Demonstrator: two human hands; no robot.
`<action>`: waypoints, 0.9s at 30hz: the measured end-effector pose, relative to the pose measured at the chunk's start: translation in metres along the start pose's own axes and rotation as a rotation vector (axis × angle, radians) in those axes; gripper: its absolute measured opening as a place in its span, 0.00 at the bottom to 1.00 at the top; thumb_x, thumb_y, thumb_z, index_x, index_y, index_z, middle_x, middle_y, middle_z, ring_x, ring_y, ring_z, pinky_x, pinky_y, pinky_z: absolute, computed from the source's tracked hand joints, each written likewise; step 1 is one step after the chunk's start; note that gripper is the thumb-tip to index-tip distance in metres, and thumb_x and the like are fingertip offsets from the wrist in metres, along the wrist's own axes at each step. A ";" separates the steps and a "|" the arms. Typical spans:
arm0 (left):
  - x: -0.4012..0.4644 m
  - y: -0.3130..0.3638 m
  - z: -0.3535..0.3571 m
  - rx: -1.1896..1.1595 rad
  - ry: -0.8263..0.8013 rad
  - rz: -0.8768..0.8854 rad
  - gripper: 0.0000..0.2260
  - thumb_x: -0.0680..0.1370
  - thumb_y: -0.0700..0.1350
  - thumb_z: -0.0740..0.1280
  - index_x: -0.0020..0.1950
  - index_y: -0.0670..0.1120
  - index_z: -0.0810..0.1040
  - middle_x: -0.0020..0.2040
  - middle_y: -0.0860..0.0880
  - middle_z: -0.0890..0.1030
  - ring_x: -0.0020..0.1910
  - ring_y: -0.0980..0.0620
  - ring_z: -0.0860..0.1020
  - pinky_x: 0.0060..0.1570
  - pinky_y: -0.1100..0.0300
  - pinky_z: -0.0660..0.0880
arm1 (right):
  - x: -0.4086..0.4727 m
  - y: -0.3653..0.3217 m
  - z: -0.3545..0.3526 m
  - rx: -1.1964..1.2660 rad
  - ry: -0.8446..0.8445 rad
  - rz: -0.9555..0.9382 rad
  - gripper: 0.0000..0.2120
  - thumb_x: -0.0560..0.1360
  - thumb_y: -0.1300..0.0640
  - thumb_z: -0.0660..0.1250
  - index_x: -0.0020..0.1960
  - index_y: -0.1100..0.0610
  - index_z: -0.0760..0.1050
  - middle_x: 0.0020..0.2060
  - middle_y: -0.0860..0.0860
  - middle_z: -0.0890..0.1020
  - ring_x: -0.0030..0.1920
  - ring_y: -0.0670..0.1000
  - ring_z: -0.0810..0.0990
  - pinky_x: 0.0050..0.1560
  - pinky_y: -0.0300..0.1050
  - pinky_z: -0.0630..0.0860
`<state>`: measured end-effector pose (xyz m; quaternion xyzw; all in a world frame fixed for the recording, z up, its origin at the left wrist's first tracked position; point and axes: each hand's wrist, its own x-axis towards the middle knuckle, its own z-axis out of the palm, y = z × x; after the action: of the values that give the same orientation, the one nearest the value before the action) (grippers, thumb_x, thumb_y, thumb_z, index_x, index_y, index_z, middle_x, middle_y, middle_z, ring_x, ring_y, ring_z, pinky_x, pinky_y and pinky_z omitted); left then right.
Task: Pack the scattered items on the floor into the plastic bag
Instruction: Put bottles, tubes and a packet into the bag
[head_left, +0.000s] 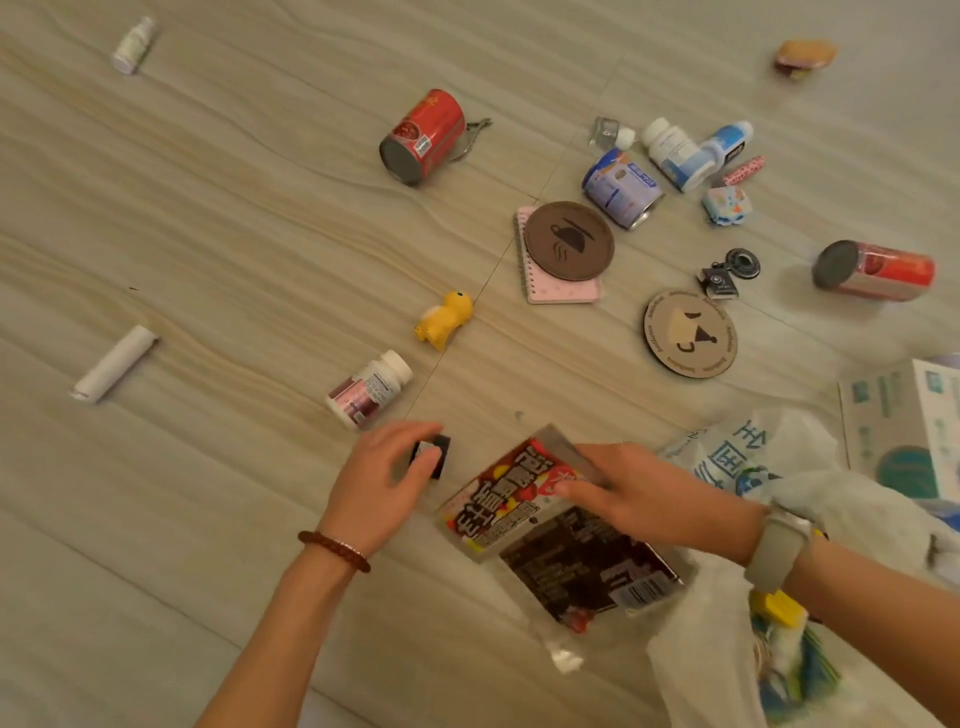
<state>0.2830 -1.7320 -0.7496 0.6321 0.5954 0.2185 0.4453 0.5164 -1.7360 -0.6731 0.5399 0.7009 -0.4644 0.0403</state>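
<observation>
Small black box (432, 457) under left fingertips (415, 436)

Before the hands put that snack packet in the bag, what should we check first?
1. Right hand has the snack packet: ok, fingers lie on its upper end.
2. Packet headed to the plastic bag: ok, its lower end sits at the bag's mouth.
3. Bag mouth open wide enough: cannot tell.
4. Left hand free to help: not ok, its fingers are around a small black object.
5. Floor all picked up: not ok, the yellow toy and red can lie out there.
</observation>
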 end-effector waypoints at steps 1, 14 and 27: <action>0.008 -0.007 0.003 0.195 -0.052 0.004 0.20 0.72 0.56 0.63 0.63 0.53 0.72 0.64 0.51 0.72 0.65 0.51 0.67 0.63 0.61 0.64 | -0.005 0.004 -0.005 0.071 0.054 0.040 0.06 0.78 0.51 0.59 0.44 0.51 0.72 0.32 0.55 0.77 0.32 0.50 0.72 0.34 0.41 0.68; -0.010 0.082 0.060 -0.103 0.154 0.019 0.18 0.70 0.36 0.70 0.57 0.47 0.71 0.55 0.55 0.73 0.53 0.58 0.71 0.51 0.73 0.67 | -0.092 0.043 -0.073 0.598 0.686 0.097 0.09 0.78 0.59 0.57 0.48 0.47 0.74 0.45 0.43 0.80 0.44 0.37 0.80 0.50 0.34 0.75; -0.084 0.148 0.171 0.052 -0.292 0.518 0.19 0.68 0.47 0.64 0.58 0.49 0.77 0.54 0.60 0.74 0.57 0.67 0.68 0.57 0.79 0.64 | -0.227 0.143 -0.047 0.447 0.431 0.650 0.04 0.76 0.58 0.63 0.44 0.56 0.76 0.51 0.55 0.80 0.51 0.53 0.78 0.55 0.46 0.74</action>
<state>0.4873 -1.8477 -0.6935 0.7990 0.3492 0.2161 0.4392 0.7445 -1.8683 -0.6067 0.8118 0.3698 -0.4446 -0.0805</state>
